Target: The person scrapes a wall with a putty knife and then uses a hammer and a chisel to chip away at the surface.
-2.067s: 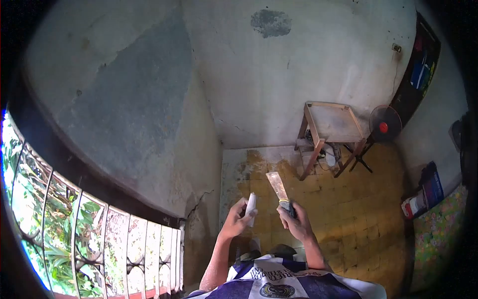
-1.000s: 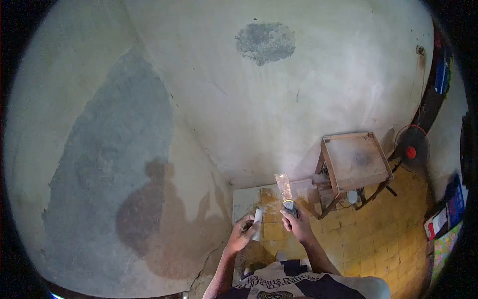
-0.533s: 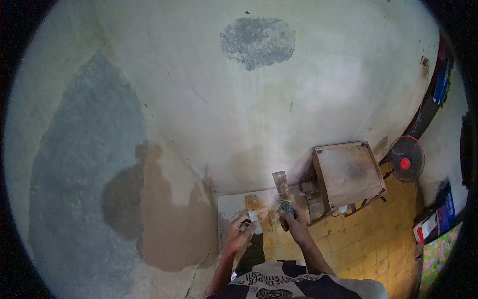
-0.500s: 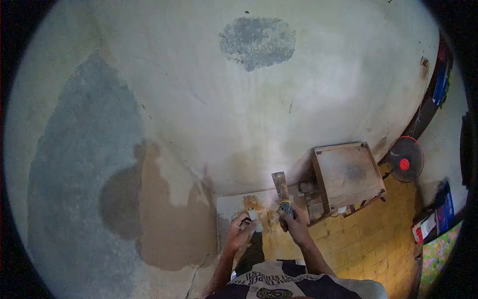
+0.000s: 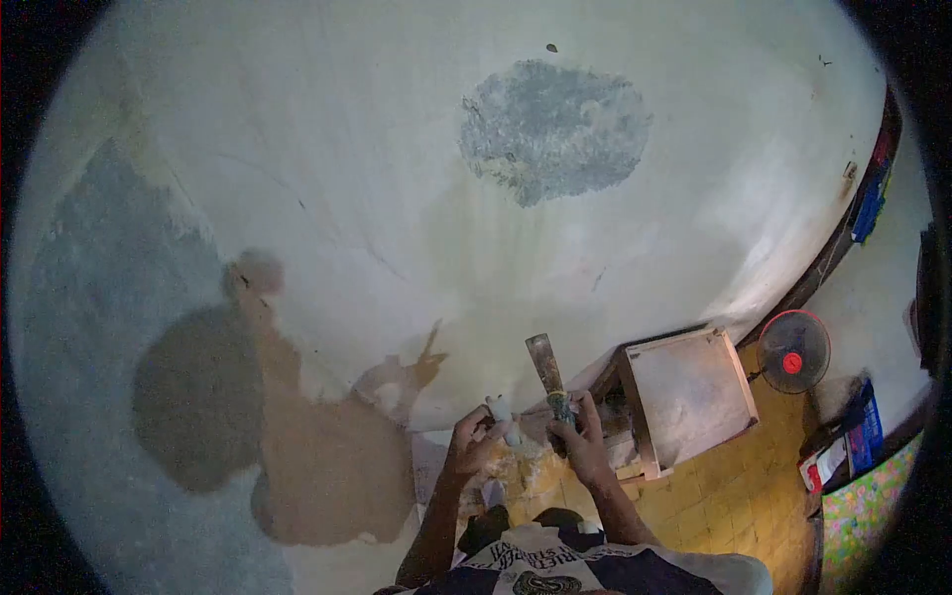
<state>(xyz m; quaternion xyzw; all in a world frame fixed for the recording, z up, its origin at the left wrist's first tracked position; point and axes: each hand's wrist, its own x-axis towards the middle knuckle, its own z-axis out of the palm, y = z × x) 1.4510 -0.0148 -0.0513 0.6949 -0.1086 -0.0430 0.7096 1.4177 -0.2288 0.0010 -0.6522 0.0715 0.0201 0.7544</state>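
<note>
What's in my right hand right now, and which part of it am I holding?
Your right hand holds a scraper by its handle, with the blade pointing up and away.

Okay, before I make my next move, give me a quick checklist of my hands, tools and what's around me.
1. Scraper in the right hand, held by its handle: ok.
2. White piece in the left hand, held in the fingers: ok. What it is: cannot tell.
3. Hands apart from each other: ok.
4. Blade free of marks: not ok, it looks stained brownish.
5. Blade lined up over the upper grey patch: not ok, it shows below the patch.
6. Fan stopped: cannot tell from a still picture.
</note>
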